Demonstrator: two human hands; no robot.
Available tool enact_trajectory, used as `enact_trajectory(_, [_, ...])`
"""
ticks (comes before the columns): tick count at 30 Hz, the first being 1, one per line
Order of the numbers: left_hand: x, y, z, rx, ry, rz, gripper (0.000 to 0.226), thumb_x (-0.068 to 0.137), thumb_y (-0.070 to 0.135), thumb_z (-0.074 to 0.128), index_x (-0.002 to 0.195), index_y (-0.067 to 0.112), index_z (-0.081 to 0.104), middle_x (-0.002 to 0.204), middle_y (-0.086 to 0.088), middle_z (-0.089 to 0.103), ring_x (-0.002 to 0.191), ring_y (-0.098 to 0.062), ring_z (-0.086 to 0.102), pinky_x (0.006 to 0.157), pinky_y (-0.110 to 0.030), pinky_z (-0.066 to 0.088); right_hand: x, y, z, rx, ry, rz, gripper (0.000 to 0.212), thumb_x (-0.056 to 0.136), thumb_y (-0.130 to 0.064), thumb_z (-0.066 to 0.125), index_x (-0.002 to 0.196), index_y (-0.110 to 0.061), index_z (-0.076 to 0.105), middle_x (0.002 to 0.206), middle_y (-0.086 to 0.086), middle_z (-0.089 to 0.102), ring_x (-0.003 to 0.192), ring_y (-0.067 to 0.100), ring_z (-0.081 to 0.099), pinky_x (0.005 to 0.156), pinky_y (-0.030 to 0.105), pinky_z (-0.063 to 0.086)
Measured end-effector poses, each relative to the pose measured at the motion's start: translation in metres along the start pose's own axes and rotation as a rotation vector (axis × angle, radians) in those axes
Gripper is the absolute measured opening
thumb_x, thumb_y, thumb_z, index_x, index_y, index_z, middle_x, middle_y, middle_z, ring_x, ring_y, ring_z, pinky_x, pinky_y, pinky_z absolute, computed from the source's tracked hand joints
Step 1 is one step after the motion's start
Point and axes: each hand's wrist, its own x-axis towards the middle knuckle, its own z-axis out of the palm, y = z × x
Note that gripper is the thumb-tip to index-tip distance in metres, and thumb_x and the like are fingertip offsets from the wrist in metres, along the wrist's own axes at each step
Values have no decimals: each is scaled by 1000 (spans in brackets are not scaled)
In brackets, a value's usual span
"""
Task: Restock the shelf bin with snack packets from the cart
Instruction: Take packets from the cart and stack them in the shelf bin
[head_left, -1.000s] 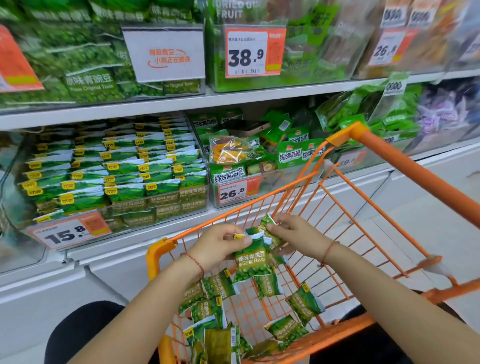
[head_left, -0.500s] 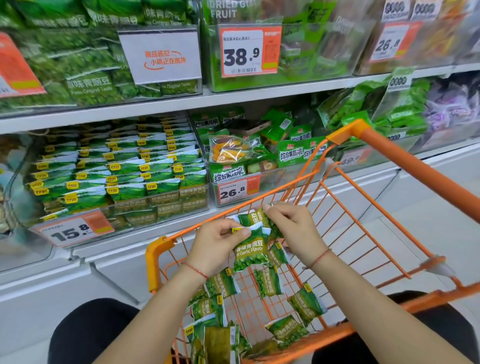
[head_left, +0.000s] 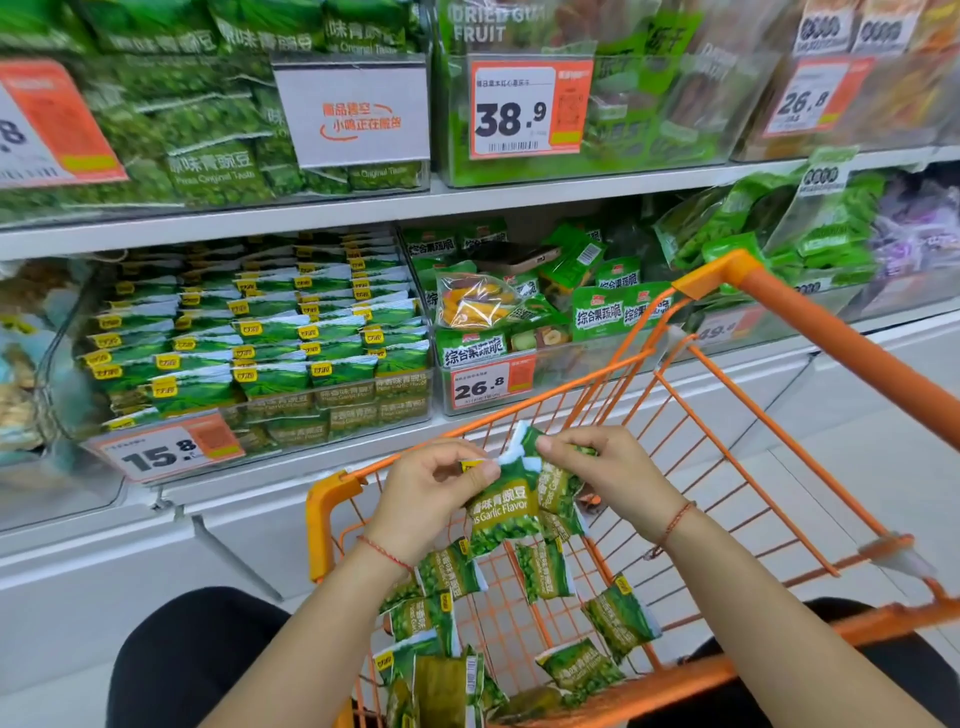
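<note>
Behind the orange cart (head_left: 831, 332), the shelf bin (head_left: 249, 415) waits; my left hand (head_left: 431, 499) and right hand (head_left: 608, 478) pinch gathered snack packets (head_left: 504, 509), which I should square before lifting across.

Bright even store light, blurred bowed edges

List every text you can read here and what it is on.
"15.8": price tag on the snack bin.
"26.8": tag on the next bin.
"38.9": tag on the upper shelf.
"Garlic Flavor": packet held in both hands.
"FRUIT": upper bin.
Barcodes and small print: too blurred.
</note>
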Motion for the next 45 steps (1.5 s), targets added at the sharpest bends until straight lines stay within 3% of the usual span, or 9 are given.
enact_trajectory(4, [3, 6, -3, -302, 21, -192, 13, 71, 27, 67, 67, 17, 74, 71, -12, 55, 68, -22, 47, 68, -34, 40, 0, 2, 7, 33, 29, 74, 22, 94, -23, 56, 75, -15, 61, 57, -16, 55, 59, -1, 57, 57, 30, 57])
enact_trajectory(9, [2, 7, 2, -132, 79, -153, 9, 86, 4, 62, 91, -1, 68, 41, 13, 53, 40, 5, 47, 44, -8, 38, -3, -4, 21, 184, -96, 178, 14, 96, -32, 50, 89, -22, 56, 89, -3, 54, 86, 9, 56, 77, 43, 58])
enact_trajectory(19, [-1, 2, -2, 94, 273, 82, 11, 74, 29, 74, 67, 22, 69, 61, 10, 64, 60, -1, 55, 60, -13, 43, -17, -20, 28, 457, -235, 231, 51, 75, -50, 62, 120, -28, 57, 130, -10, 57, 120, 7, 53, 92, 43, 53])
enact_trajectory(23, [-4, -4, -1, 223, 285, 141, 21, 70, 48, 65, 63, 28, 66, 73, 6, 65, 73, -6, 58, 68, -18, 45, -14, -21, 34, 366, -202, 330, 84, 81, -30, 70, 149, -14, 22, 118, -15, 42, 103, 2, 52, 89, 38, 55])
enact_trajectory(26, [-4, 4, -1, 141, 263, 46, 20, 84, 42, 58, 73, 27, 67, 68, 15, 64, 70, 1, 57, 67, -15, 43, -12, -17, 40, 387, -149, 337, 64, 88, -12, 63, 142, -18, 30, 111, -13, 42, 93, 3, 54, 81, 34, 57])
enact_trajectory(31, [-14, 27, 5, -119, 7, -124, 41, 93, 40, 48, 133, 29, 45, 130, 20, 48, 125, -1, 43, 102, -19, 34, -11, -22, 42, 462, 20, 158, 29, 90, -9, 59, 118, -14, 52, 106, 2, 65, 95, 11, 65, 76, 31, 56])
enact_trajectory(35, [-21, 31, 11, -69, -72, -61, 29, 97, 23, 50, 124, 35, 49, 115, 21, 62, 106, 6, 57, 88, -9, 43, -11, -29, 49, 477, 82, -4, 16, 92, -14, 55, 107, -20, 56, 84, -14, 68, 87, 5, 65, 73, 23, 53])
enact_trajectory(40, [-21, 30, -8, 58, -74, 44, 45, 90, 45, 48, 134, 34, 43, 123, 22, 59, 116, 5, 52, 99, -23, 42, -11, -36, 59, 413, 61, -79, 28, 88, -23, 65, 109, -37, 51, 97, -31, 65, 105, -3, 58, 96, 28, 48])
enact_trajectory(45, [-22, 21, -39, 264, -155, 55, 57, 83, 61, 41, 137, 44, 34, 125, 24, 56, 115, 5, 52, 101, -29, 42, -9, -38, 69, 368, -45, -99, 56, 79, -23, 68, 131, -14, 48, 121, -2, 65, 116, 15, 58, 95, 28, 48])
